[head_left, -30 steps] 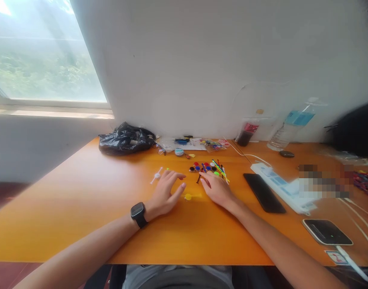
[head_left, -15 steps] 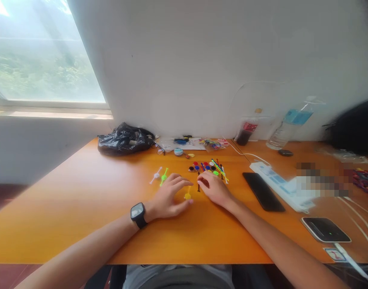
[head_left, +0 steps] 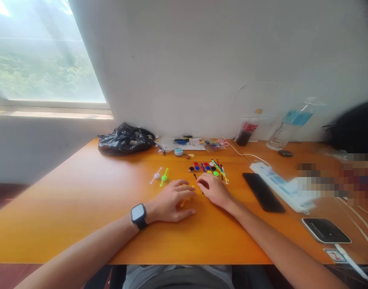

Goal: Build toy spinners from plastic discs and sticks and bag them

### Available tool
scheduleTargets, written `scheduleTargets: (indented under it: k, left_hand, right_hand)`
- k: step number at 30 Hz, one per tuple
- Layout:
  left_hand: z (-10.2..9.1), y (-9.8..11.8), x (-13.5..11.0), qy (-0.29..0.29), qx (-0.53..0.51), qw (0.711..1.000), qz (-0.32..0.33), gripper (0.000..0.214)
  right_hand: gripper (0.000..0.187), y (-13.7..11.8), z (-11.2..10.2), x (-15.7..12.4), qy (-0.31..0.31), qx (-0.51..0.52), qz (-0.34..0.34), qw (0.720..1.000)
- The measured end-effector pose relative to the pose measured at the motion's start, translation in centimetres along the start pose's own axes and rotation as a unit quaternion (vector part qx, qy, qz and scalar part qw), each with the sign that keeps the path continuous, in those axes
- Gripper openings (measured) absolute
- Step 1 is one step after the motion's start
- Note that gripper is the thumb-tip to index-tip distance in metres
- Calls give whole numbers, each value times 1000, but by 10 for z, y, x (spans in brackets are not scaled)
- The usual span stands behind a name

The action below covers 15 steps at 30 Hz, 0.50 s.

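Observation:
My left hand is open, its fingers and thumb apart around a yellow arrow-shaped piece that is mostly hidden under them. Between the closed thumb and fingers of my right hand is a thin black plastic arrow, tilted, its middle covered by my fingertips. Left of my hands, a white arrow spinner and a green arrow spinner lie side by side. Just beyond my right hand are several round coloured bases and a bunch of loose coloured arrows.
At the right lie a black phone, a white power strip and a charging device. Along the wall stand a black plastic bag, a cola bottle, a water bottle and a small round tin.
The black arrow has gone from straight to tilted in my right fingers. My left hand has shifted slightly toward me, covering more of the yellow piece.

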<state>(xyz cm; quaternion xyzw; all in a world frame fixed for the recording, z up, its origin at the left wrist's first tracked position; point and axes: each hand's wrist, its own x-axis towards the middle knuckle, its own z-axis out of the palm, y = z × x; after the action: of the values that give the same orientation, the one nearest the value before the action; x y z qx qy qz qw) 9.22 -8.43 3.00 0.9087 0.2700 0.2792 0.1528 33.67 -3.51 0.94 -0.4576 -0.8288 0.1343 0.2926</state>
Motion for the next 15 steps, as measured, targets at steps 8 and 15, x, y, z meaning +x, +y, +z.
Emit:
scheduleTargets:
  k: [8, 15]
  left_hand:
    - [1, -8, 1, 9, 73, 996, -48, 22]
    - [4, -21, 0, 82, 164, 974, -131, 21]
  right_hand:
    - [14, -2, 0, 0, -3, 12, -6, 1000]
    - [9, -3, 0, 0, 21, -19, 5, 1000]
